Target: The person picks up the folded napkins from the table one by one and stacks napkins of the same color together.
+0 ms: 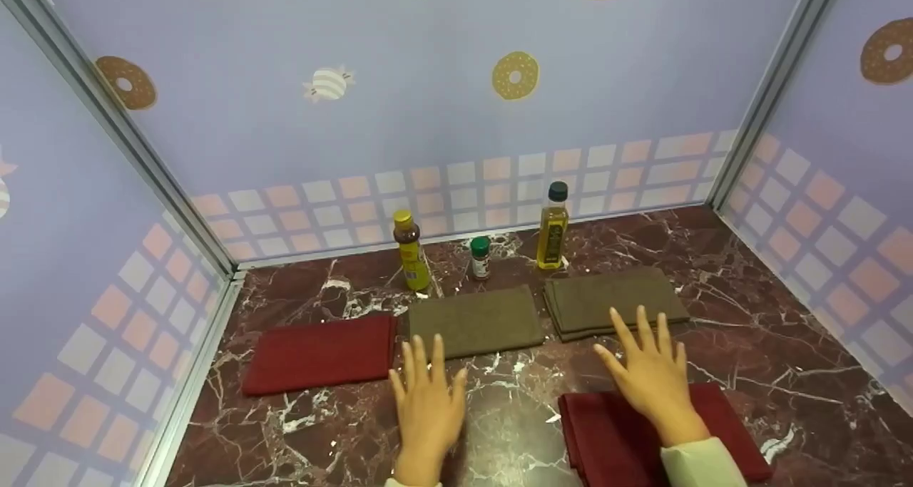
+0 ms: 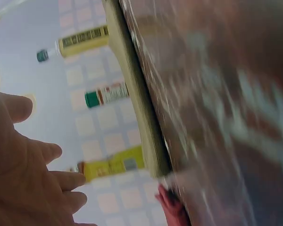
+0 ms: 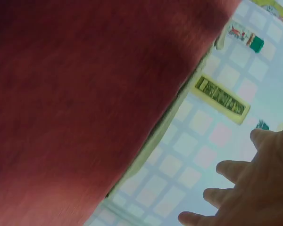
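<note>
Right hand [image 1: 653, 380] flat, fingers spread, over near red cloth [image 1: 720, 419] on counter [image 1: 784, 344]; nothing gripped. Left hand [image 1: 426, 401] open, empty. Cloth judged soft, light, limp; best pinched at folded edge.

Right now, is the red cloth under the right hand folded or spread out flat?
Folded. The red cloth shows stacked layers along its left edge in the head view, and it lies as a neat rectangle under the right hand.

Near red cloth [image 1: 628, 437] partly hidden under right hand [image 1: 653, 383].
</note>
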Action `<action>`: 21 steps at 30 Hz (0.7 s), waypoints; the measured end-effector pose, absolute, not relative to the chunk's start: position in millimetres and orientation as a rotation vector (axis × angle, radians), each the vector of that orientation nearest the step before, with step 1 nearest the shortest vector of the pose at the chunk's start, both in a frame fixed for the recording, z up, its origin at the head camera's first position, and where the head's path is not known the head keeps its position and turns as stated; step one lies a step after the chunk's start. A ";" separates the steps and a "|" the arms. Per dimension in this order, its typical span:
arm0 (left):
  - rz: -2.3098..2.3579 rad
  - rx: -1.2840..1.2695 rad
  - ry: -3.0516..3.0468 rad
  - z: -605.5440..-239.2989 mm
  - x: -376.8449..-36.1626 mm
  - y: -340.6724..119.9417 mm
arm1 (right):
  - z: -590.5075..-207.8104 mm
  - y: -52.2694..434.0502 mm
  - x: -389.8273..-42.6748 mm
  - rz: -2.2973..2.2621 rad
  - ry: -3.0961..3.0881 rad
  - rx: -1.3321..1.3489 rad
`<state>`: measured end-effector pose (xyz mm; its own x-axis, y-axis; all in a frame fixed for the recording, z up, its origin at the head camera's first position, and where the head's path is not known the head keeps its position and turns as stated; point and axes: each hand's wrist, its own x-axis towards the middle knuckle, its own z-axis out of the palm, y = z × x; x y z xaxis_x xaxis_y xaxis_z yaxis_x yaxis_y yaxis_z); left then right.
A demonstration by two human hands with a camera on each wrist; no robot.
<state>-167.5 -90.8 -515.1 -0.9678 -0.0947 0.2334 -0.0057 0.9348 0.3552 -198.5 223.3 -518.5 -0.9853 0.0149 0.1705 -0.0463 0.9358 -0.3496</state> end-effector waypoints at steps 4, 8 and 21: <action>-0.529 -0.019 -2.874 -516.0 -167.2 -66.9 | -515.6 242.2 -188.4 0.598 -2.974 -0.052; -0.540 -0.128 -2.906 -518.0 -163.8 -41.0 | -513.3 266.4 -174.3 0.646 -3.028 -0.170; -0.531 -0.455 -3.037 -517.9 -150.5 32.7 | -518.2 327.8 -122.6 0.881 -3.234 -0.576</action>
